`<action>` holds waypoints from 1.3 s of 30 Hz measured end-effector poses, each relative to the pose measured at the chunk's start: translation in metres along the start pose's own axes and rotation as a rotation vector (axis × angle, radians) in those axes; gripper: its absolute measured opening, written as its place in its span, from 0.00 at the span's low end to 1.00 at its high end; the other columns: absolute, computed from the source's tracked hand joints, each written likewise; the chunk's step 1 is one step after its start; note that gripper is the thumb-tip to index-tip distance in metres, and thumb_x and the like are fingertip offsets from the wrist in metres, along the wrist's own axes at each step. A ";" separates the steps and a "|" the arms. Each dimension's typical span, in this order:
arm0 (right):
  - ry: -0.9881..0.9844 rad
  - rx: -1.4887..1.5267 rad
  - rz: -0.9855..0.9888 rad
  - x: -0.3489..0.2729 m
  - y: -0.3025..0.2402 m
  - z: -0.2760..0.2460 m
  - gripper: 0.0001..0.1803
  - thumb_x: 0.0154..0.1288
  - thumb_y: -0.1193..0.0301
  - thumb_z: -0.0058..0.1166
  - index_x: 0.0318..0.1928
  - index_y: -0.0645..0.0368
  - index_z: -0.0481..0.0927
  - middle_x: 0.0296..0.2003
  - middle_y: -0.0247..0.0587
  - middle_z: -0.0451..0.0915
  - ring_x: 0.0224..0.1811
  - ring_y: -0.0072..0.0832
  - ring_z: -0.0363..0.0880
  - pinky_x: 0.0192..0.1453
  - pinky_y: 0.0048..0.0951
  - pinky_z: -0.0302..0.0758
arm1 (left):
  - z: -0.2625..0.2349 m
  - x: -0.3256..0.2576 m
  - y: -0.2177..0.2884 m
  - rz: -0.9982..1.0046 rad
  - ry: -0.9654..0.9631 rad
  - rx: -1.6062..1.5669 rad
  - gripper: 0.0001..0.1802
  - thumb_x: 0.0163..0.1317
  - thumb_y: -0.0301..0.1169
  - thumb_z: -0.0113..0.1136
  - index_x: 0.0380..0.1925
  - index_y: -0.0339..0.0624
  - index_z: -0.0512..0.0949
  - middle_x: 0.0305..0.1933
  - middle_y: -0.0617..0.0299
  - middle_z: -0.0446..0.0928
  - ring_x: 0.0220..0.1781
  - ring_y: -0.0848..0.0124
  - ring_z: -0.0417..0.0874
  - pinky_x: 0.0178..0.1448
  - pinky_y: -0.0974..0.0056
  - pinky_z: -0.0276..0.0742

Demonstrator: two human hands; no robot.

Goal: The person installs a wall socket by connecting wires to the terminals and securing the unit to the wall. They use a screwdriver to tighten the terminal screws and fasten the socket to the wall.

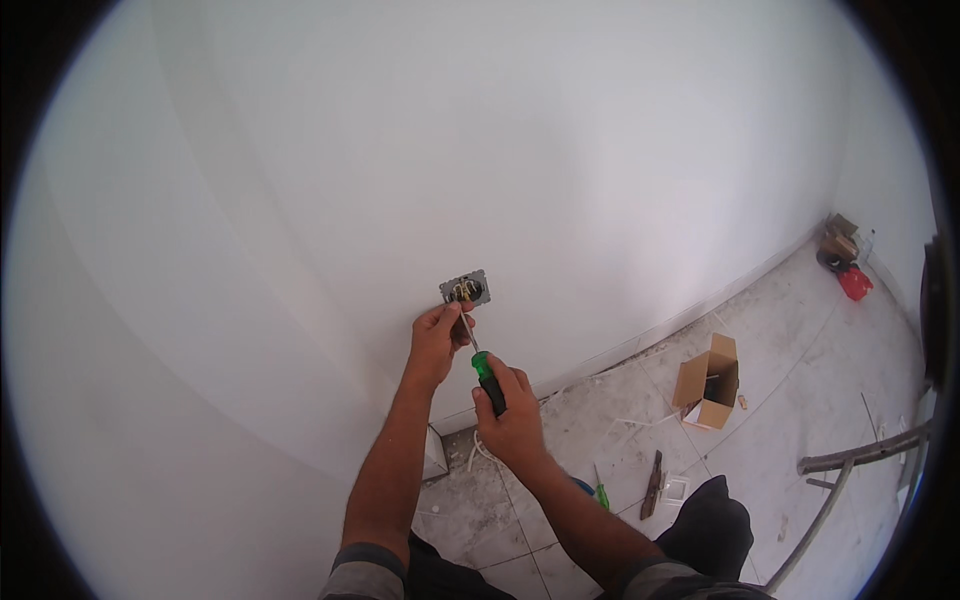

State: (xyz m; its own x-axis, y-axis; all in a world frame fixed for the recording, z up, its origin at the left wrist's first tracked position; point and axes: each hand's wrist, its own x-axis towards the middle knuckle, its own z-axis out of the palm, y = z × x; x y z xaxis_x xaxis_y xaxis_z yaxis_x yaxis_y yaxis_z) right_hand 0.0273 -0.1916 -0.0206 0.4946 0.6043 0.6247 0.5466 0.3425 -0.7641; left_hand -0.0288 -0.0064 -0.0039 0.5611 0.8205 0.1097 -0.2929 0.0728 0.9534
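With our left hand (437,335) pinching the grey metal socket insert (466,290) in the white wall (300,200), at twelve o'clock of our right hand (510,420) fisted around the green-and-black-handled screwdriver (484,375), a tilted blade could slip off the screw and gouge our fingers.

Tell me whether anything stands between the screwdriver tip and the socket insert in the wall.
Nothing visible does. The right hand grips the green-handled screwdriver, whose shaft runs straight up to the socket insert. The left hand holds the insert from below, beside the shaft, not across it.
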 end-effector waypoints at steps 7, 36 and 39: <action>-0.008 0.042 0.133 0.005 0.002 0.005 0.24 0.69 0.75 0.57 0.64 0.64 0.73 0.45 0.54 0.80 0.37 0.38 0.82 0.37 0.36 0.80 | 0.005 -0.005 0.000 -0.042 -0.066 -0.151 0.14 0.76 0.37 0.56 0.43 0.36 0.83 0.31 0.61 0.83 0.30 0.75 0.82 0.35 0.69 0.77; 0.090 -0.024 -0.079 0.010 0.040 0.010 0.20 0.76 0.63 0.54 0.61 0.61 0.73 0.37 0.48 0.81 0.21 0.24 0.74 0.18 0.22 0.63 | 0.019 -0.005 0.011 -0.103 0.049 -0.075 0.13 0.72 0.36 0.62 0.37 0.36 0.84 0.29 0.60 0.83 0.24 0.77 0.78 0.31 0.71 0.74; -0.068 1.200 1.004 0.019 0.018 -0.013 0.22 0.74 0.65 0.56 0.63 0.61 0.71 0.36 0.45 0.80 0.21 0.25 0.73 0.18 0.22 0.62 | 0.012 -0.002 0.010 -0.080 0.028 -0.065 0.12 0.72 0.35 0.62 0.38 0.36 0.84 0.29 0.60 0.83 0.25 0.77 0.78 0.32 0.71 0.74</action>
State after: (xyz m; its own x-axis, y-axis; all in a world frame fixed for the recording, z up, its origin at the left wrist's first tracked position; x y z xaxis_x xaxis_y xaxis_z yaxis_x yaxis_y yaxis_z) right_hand 0.0553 -0.1828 -0.0204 0.2637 0.9472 -0.1825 -0.8288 0.1257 -0.5452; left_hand -0.0232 -0.0142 0.0085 0.5626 0.8263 0.0252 -0.2979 0.1743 0.9386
